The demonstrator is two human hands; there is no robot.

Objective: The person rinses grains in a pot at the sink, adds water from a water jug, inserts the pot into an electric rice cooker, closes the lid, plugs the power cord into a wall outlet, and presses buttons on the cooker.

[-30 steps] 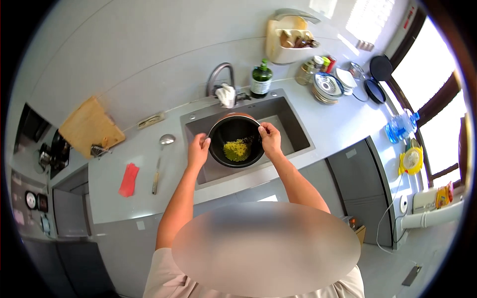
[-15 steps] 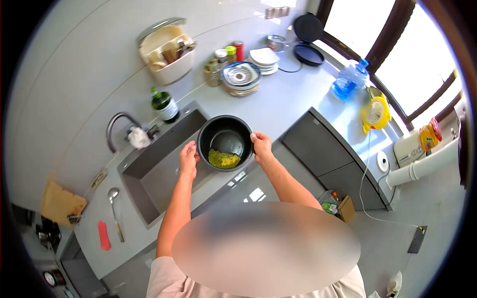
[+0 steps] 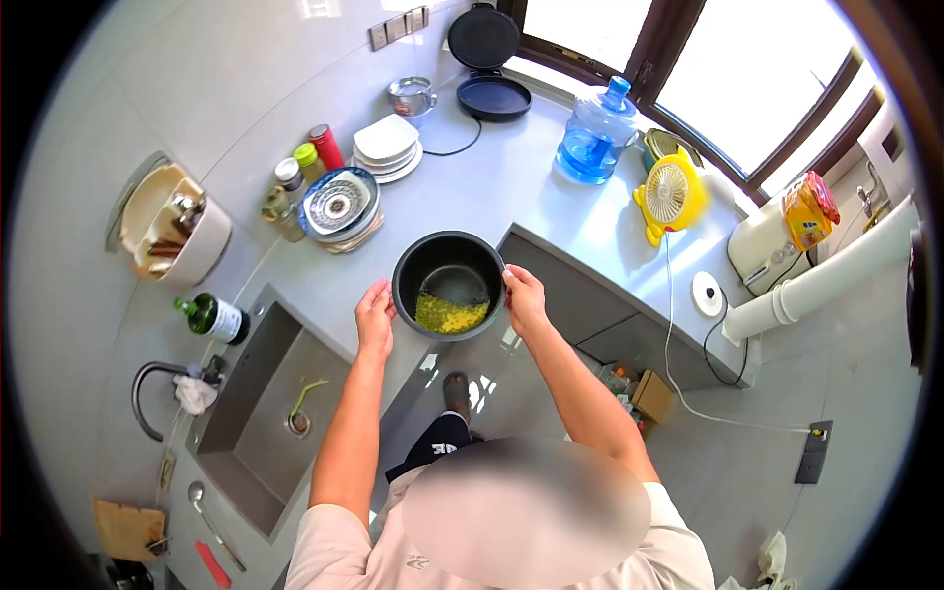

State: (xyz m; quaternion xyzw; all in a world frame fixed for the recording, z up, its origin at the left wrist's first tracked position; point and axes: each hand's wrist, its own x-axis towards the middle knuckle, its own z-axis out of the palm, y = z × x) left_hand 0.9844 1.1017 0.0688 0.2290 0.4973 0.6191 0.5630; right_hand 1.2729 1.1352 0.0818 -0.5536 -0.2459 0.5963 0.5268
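Hands (image 3: pixel 375 319) (image 3: pixel 526 297), two, pinch opposite sides of one black pot (image 3: pixel 445 272) containing yellow-green bits (image 3: pixel 449 314).

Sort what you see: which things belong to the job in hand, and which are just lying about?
In the job: black pot, held by left hand and right hand; yellow-green contents.

Apparently lying about: yellow fan; blue water jug; white plates; green bottle.

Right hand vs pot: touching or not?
Touching. The head view shows it: the right hand has its fingers on the side of the pot, with no gap between.
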